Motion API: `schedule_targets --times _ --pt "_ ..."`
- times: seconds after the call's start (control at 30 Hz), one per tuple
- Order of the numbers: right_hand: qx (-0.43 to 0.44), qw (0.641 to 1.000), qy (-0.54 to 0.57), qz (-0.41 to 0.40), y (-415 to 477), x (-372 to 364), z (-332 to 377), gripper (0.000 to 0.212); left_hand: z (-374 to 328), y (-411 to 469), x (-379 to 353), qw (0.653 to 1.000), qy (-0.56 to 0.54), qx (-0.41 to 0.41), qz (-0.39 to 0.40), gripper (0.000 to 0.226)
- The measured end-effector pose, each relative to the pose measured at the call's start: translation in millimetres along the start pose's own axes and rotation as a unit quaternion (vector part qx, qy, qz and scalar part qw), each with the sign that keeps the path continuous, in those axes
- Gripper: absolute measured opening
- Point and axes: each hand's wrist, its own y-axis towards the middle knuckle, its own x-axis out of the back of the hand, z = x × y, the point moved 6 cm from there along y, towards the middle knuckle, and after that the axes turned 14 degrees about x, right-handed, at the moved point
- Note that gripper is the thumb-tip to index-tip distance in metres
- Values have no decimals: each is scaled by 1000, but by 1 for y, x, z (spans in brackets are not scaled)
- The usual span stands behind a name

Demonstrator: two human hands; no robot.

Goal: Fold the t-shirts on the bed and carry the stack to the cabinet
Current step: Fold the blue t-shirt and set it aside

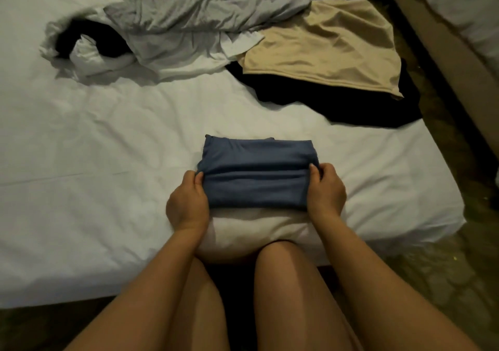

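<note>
A folded dark-blue cotton t-shirt (256, 178) lies as a flat rectangle on the white-sheeted bed (108, 161), near the bed's front edge, just past the middle of the view towards 5 o'clock. The left hand (186, 202) pinches the shirt's 9 o'clock end, thumb on top and fingers curled beneath the cloth. The right hand (327, 188) grips the 3 o'clock end in the same way.

At 6 o'clock from the shirt, touching its near edge, is a rounded bulge of white cloth (251, 229); what it is cannot be told.

Towards 12 o'clock, well apart from the shirt, sits a crumpled pale-grey garment (210, 7). A bunched white and black piece (89, 51) lies at its 8 o'clock side. At 1 o'clock from the shirt, a loose beige garment (324, 48) lies spread over a black garment (337, 107). A second bed (459, 5) shows at 2 o'clock.
</note>
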Motion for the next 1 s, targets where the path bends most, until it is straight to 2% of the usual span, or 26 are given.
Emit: schedule_targets --times 0.17,0.27,0.3,0.37,0.43,0.5,0.53,0.67,0.73,0.8,0.87,0.9,0.93,1.0 --pt "-2 1000 -10 9 1 -2 1 28 0 2 0 999 11 -18 25 31" --pt "74 994 -74 -10 2 -3 27 37 -20 -2 8 999 -34 -38 12 31" --pt "105 990 -92 -11 3 -5 38 43 -28 1 8 999 -42 -32 13 36" --pt "123 987 -102 5 4 -13 52 48 -41 11 1 997 -46 35 47 40" --pt "56 998 -40 0 9 -18 44 49 -48 23 -9 992 -35 87 80 43" --pt "-50 998 42 -11 15 -17 26 47 -51 30 -11 993 -23 80 78 42" --pt "-78 995 58 -1 18 -17 19 45 -51 30 -9 995 -26 68 66 38" --pt "-55 995 77 21 26 -15 15 30 -38 18 -4 997 -49 53 12 31" --pt "-22 1000 -2 6 27 -12 18 32 -33 17 -5 997 -38 63 9 28" --pt "68 994 -83 -37 20 -11 38 42 -48 16 1 999 -16 8 -29 34" --pt "217 968 -116 -50 9 -20 71 47 -79 3 2 986 30 -142 -79 43" --pt "274 952 -138 -6 4 -31 82 48 -90 -6 -7 970 66 -221 -71 46" --pt "302 937 -161 66 0 -45 84 48 -93 -13 -23 956 108 -271 -20 50" --pt "282 914 -214 197 0 -67 67 49 -84 -17 -49 937 166 -297 79 58"
